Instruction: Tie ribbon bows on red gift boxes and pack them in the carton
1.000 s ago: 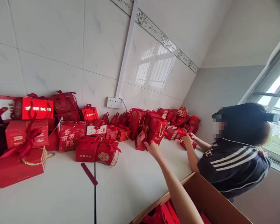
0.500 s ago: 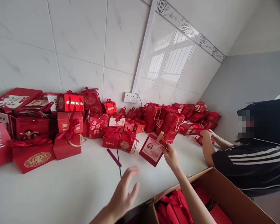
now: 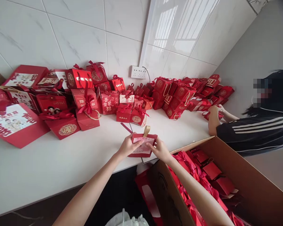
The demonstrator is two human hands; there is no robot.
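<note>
Between both hands is a red gift box (image 3: 143, 153) with a pale printed panel and a gold ribbon loop at its top, held at the front edge of the white table (image 3: 103, 147). My left hand (image 3: 129, 146) grips its left side, thumb on the front panel. On the right side my right hand (image 3: 161, 150) holds it the same way, the fingers partly hidden behind it. A dark red strip of ribbon (image 3: 125, 128) lies on the table just beyond. Two small red boxes with bows (image 3: 137, 116) stand behind that strip.
Red gift boxes (image 3: 66, 128) are piled along the tiled wall. An open cardboard box (image 3: 245, 169) full of red boxes stands front right, beside my right forearm. At the far right a co-worker in a dark striped top (image 3: 257, 135) handles a red box. A socket strip (image 3: 138, 72) is on the wall.
My right hand has brought the gift box left and nearer to me. My left hand, open and empty before, now grips it too. The view has tilted down, showing more of the cardboard box.
</note>
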